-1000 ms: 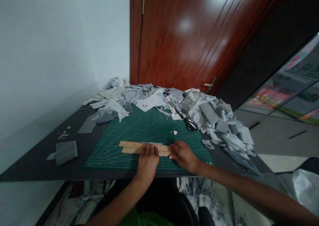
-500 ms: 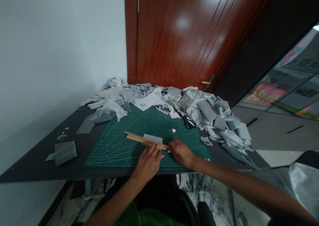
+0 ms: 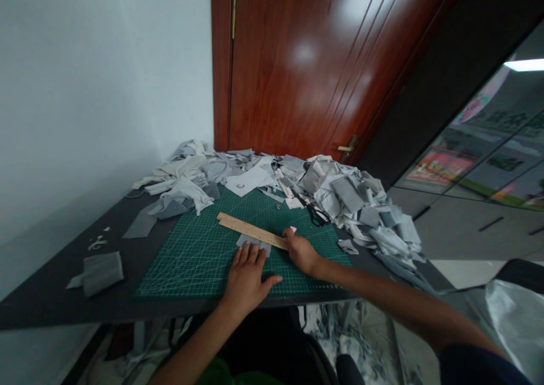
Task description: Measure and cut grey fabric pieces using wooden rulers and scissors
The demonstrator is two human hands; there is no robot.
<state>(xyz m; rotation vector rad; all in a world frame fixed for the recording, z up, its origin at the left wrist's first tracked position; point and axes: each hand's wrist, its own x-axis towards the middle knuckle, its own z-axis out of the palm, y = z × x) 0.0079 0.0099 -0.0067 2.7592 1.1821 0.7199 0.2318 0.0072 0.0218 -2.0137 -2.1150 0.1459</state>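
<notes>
My right hand (image 3: 301, 252) is closed round the right end of a wooden ruler (image 3: 255, 232), which slants up to the left. Along its far edge a second wooden strip (image 3: 225, 215) shows, partly covered. Below the ruler lies a small grey fabric piece (image 3: 264, 246), its upper part hidden under the wood. My left hand (image 3: 246, 274) lies flat with fingers apart, fingertips on the fabric's lower edge and the thumb stretched to the right. Both hands are over a green cutting mat (image 3: 191, 260) with grid lines.
Heaps of grey and white fabric scraps (image 3: 361, 198) line the back of the dark table (image 3: 55, 283). Black scissors (image 3: 317, 215) lie by the right heap. A folded grey cloth (image 3: 102, 273) rests at the left. A pink chip (image 3: 293, 229) sits beside my right hand.
The ruler has turned flatter and shifted up the mat, off the fabric's lower part. My left hand has left the ruler and spread onto the fabric; my right hand still grips the ruler's end.
</notes>
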